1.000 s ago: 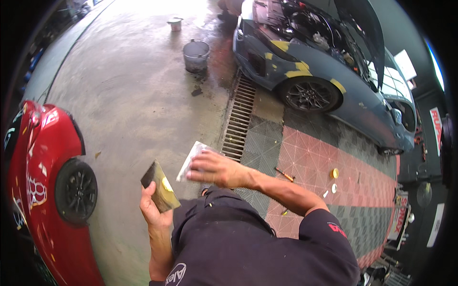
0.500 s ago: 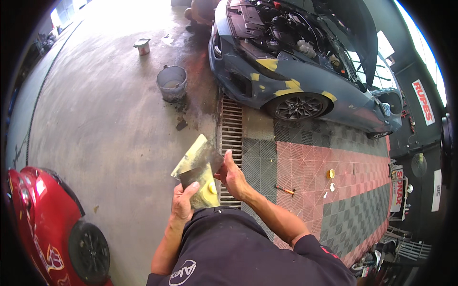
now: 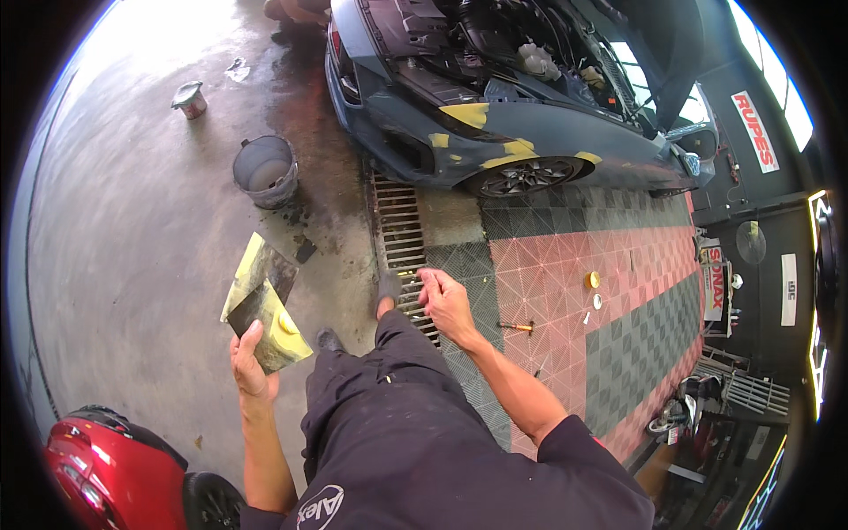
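Observation:
My left hand [image 3: 253, 362] grips a flat putty board [image 3: 252, 265] out to the left of my body. The board is dark and smeared with yellow filler, and a thick dab of yellow filler [image 3: 287, 323] sits on it. A dark flat piece [image 3: 249, 316] lies against its face near my thumb; I cannot tell whether it is separate. My right hand [image 3: 449, 305] is held before me over the floor grate [image 3: 402, 221], fingers curled and pinched together. Whatever they hold, if anything, is too small to make out. Beyond stands a grey-blue car [image 3: 389, 132] with yellow filler patches on its fender.
A grey bucket [image 3: 265, 172] and a smaller pot [image 3: 189, 100] stand on the concrete. A hammer-like tool [image 3: 517, 328] and a yellow tin [image 3: 592, 280] lie on the red tiles. A red car [image 3: 115, 473] is at lower left. Part of another person [image 3: 296, 11] shows at the top.
My left hand has swung left with the board, away from my right hand. The right hand's fingers have curled in. The view has shifted, and my feet now show.

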A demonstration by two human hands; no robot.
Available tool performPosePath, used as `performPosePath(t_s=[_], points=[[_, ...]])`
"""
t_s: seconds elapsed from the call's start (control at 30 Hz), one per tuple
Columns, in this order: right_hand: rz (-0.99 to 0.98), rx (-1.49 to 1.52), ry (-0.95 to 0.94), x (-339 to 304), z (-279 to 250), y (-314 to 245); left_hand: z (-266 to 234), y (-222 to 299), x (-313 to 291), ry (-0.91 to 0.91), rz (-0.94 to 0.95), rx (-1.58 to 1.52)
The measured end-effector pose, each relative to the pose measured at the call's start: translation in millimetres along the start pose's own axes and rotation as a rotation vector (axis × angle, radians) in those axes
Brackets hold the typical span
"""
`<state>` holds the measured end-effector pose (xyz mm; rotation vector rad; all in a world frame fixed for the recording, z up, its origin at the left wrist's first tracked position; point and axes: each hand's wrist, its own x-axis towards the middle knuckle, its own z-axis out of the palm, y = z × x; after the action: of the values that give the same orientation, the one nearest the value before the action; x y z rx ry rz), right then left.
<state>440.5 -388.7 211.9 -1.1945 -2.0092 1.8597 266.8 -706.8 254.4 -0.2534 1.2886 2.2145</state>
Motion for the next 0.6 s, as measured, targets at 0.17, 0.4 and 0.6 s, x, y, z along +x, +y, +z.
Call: performPosePath(t_s=[0.17,0.4,0.6], points=[[-0.445,-0.814,-0.017,124.2,-32.7,21.4,36.3,-24.6,60.2,0.031,-0.06,-0.002],[-0.463,-1.305,-0.08,330.2,-97.5,11.9,113.0,-76.6,150.1,0.156,-0.171,0.004],[-0.578,-1.44,-0.171,465.4,-139.3,-0.3,188.1,-89.7,213.6,0.227,-0.233,0.083]])
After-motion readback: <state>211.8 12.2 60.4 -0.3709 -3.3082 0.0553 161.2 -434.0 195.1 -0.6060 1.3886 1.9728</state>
